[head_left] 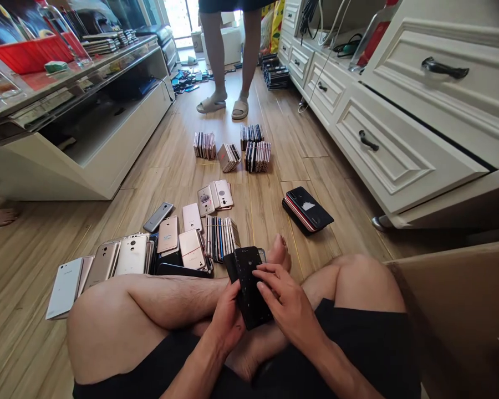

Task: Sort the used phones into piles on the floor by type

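I sit cross-legged on a wooden floor. My left hand (pixel 228 317) is wrapped round the lower left side of a small stack of black phones (pixel 249 284), held back side up over my lap. My right hand (pixel 283 299) rests on the top phone's right side, fingers curled over its back. Just beyond my knees lie several gold and white phones (pixel 133 254) laid flat, and a row of phones standing on edge (pixel 221 237).
A dark stack of phones (pixel 307 209) lies to the right. More upright phone rows (pixel 255 148) stand farther off. Another person's legs in sandals (pixel 227 66) stand beyond them. A white drawer cabinet (pixel 403 144) is at right, a glass counter (pixel 66 83) at left, a cardboard box (pixel 461 310) by my right knee.
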Tool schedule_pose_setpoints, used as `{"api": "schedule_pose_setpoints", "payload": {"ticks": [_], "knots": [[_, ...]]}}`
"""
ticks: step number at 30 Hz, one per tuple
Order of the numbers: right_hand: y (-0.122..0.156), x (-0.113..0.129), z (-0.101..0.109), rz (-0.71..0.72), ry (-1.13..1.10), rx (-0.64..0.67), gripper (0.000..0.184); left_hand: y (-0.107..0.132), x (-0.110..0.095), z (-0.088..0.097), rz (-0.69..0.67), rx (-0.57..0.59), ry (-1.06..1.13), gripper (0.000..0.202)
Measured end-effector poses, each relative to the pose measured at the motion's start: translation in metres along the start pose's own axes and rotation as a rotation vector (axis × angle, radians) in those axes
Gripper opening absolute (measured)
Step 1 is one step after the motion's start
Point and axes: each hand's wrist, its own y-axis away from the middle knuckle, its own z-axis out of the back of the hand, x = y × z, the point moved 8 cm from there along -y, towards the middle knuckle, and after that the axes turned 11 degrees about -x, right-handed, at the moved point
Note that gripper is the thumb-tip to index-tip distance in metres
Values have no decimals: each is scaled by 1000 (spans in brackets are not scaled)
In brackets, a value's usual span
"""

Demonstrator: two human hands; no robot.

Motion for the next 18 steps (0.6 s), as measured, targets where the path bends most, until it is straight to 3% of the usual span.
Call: {"api": "schedule_pose_setpoints", "payload": {"ticks": [2, 5, 8, 18], "knots": [[1, -13, 2, -29, 18, -53, 33, -1, 4, 4, 76, 11, 16, 36], [0, -42, 11, -155, 30, -124, 52, -2, 2, 2, 120, 60, 7, 43], [2, -58, 7, -266, -62, -37, 54, -1, 2, -5, 146, 109, 13, 54], [8, -65, -7, -452, -450, 12, 49, -1, -14, -4, -81, 8, -47, 49]]}}
